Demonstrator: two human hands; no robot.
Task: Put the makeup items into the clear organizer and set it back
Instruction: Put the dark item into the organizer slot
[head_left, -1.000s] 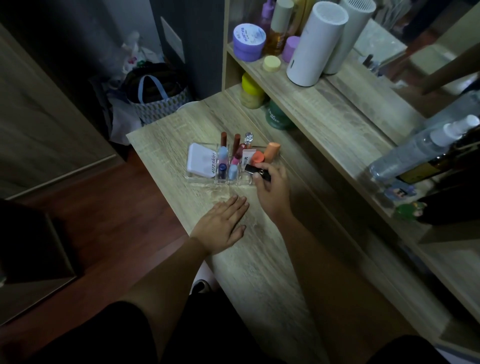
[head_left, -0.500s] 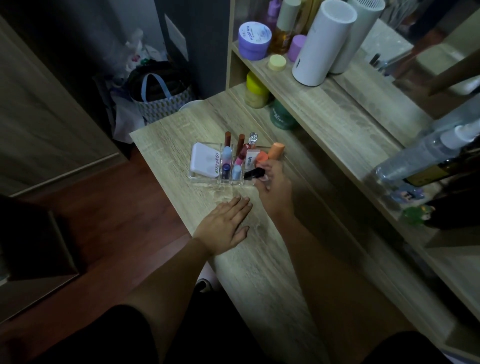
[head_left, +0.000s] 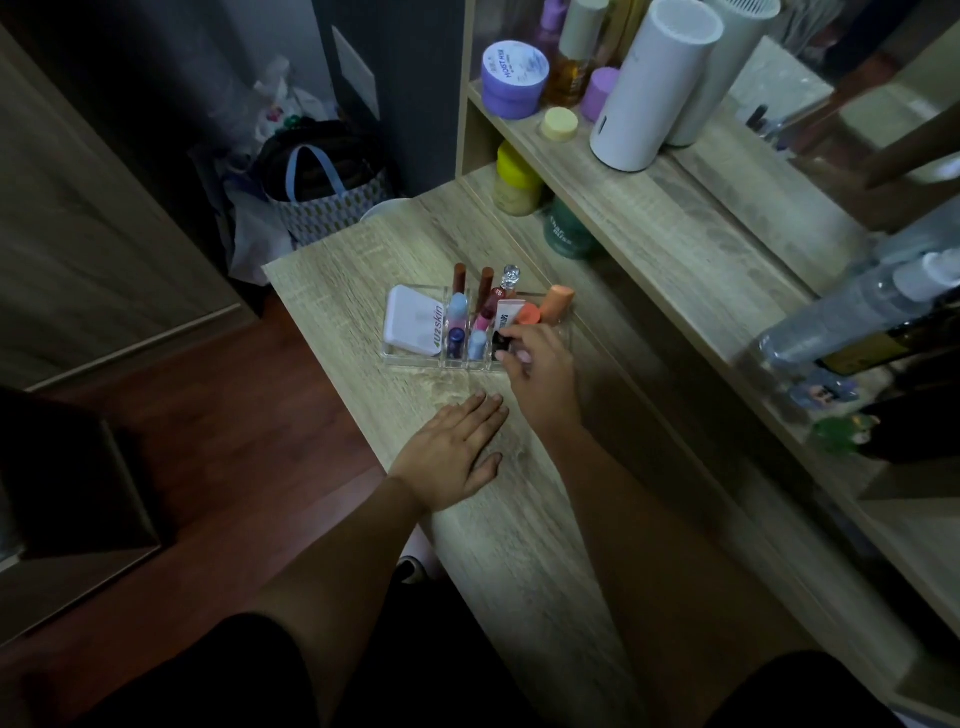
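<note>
The clear organizer (head_left: 415, 359) stands on the wooden table and holds a white compact (head_left: 410, 322), several lipsticks and tubes, a glass-capped vial (head_left: 508, 278) and an orange tube (head_left: 555, 302). My right hand (head_left: 540, 371) is at the organizer's front right corner, fingertips pinched on a small black lipstick (head_left: 500, 341) that is tipped into a front slot. My left hand (head_left: 454, 449) lies flat on the table, fingers together, a little nearer than the organizer and holding nothing.
A raised shelf (head_left: 649, 218) runs along the right with a purple jar (head_left: 514, 73), a white cylinder (head_left: 652, 85) and a spray bottle (head_left: 852, 312). Yellow (head_left: 514, 182) and green (head_left: 566, 231) jars sit under it. A tote bag (head_left: 324, 187) rests on the floor beyond the table.
My right hand has carried the black lipstick forward and left, from above the table in front of the organizer into its front slot. The left hand has stayed flat.
</note>
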